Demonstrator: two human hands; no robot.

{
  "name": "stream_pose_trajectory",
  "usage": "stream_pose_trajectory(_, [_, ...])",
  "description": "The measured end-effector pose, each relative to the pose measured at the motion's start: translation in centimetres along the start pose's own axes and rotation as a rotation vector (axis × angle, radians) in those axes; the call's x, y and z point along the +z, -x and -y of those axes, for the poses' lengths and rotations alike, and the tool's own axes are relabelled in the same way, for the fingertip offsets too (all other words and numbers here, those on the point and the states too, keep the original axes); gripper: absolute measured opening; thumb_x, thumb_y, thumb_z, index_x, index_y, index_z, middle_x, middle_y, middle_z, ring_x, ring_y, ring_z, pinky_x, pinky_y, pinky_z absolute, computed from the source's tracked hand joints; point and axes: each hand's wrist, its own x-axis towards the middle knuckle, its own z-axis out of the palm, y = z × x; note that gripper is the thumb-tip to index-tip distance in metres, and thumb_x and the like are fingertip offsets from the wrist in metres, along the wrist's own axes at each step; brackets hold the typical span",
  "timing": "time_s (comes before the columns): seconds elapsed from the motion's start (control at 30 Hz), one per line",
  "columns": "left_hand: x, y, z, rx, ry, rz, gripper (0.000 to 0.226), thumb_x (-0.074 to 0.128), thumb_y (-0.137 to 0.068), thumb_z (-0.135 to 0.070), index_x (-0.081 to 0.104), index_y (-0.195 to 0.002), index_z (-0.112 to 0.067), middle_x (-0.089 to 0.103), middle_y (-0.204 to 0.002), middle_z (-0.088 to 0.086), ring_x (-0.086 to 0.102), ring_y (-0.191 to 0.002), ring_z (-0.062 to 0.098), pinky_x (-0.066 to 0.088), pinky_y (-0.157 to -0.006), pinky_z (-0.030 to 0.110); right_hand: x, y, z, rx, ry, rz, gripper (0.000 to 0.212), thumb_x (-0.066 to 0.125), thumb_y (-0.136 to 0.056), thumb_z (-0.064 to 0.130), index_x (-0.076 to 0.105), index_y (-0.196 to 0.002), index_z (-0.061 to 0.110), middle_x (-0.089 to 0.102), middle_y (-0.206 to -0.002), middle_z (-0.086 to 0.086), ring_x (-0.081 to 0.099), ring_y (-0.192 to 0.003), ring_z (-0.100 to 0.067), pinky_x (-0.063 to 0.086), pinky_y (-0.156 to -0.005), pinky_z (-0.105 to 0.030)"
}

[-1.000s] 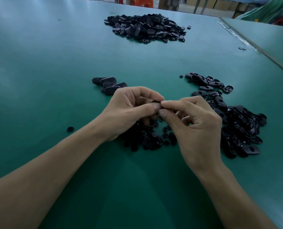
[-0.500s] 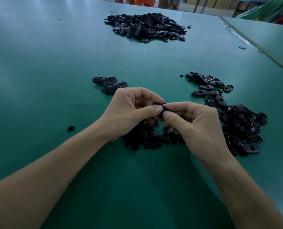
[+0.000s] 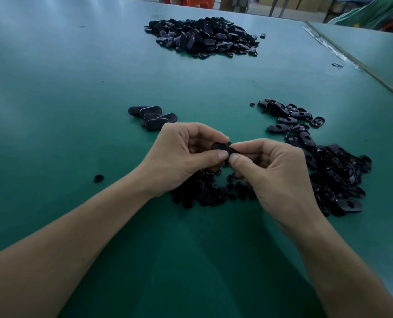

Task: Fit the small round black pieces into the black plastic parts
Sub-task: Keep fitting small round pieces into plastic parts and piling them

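Part (image 3: 220,146) more exposed, right hand (image 3: 275,175) lower than before

**Hidden in the grip, cut off at the edges**

The black plastic part (image 3: 220,147) shows only a sliver of its top between the left hand (image 3: 184,157) and the right hand (image 3: 280,175), whose fingers (image 3: 222,154) cover both of its ends; whether a round piece sits in it cannot be told. The heap of small round pieces (image 3: 204,196), at 6 o'clock from the grip, lies half under the palms. At 12 o'clock the far pile (image 3: 202,37) blurs into one dark mass. A tiny dark thing (image 3: 336,64) at 2 o'clock is too small to name. Both forearms (image 3: 76,249) run off the bottom edge, and the tabletop (image 3: 53,88) off the left.
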Motion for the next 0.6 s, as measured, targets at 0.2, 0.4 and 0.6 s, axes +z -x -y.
stream_pose_trajectory(0.2, [0.1, 0.0, 0.0, 0.021, -0.04, -0.051, 0.021, 0.079, -0.075, 0.004, 0.075, -0.087, -0.013, 0.074, -0.073, 0.004, 0.069, -0.063, 0.012, 0.057, -0.065, 0.02, 0.2, 0.0, 0.1, -0.011, 0.05, -0.036, 0.007, 0.073, -0.079, 0.017, 0.072, -0.083, 0.023, 0.075, -0.076, 0.006, 0.072, -0.071, -0.012, 0.058, -0.068, -0.032])
stream_pose_trajectory(0.4, [0.1, 0.1, -0.3, 0.073, -0.087, -0.092, 0.024, 0.085, -0.07, 0.002, 0.076, -0.08, -0.017, 0.071, -0.066, 0.002, 0.066, -0.055, 0.011, 0.056, -0.06, 0.02, -0.5, 0.0, 0.5, -0.084, 0.07, 0.021, 0.015, 0.076, -0.084, 0.008, 0.076, -0.089, 0.022, 0.076, -0.078, 0.007, 0.071, -0.072, -0.008, 0.056, -0.068, -0.026])
stream_pose_trajectory(0.6, [-0.4, -0.4, 0.2, 0.154, -0.163, -0.312, 0.022, 0.081, -0.075, -0.002, 0.074, -0.083, -0.02, 0.075, -0.07, -0.002, 0.069, -0.058, 0.013, 0.058, -0.061, 0.024, -2.3, -0.8, 0.1, -0.157, 0.458, -0.189, 0.017, 0.065, -0.094, 0.019, 0.076, -0.105, 0.025, 0.074, -0.088, 0.013, 0.064, -0.072, 0.001, 0.049, -0.077, -0.02])
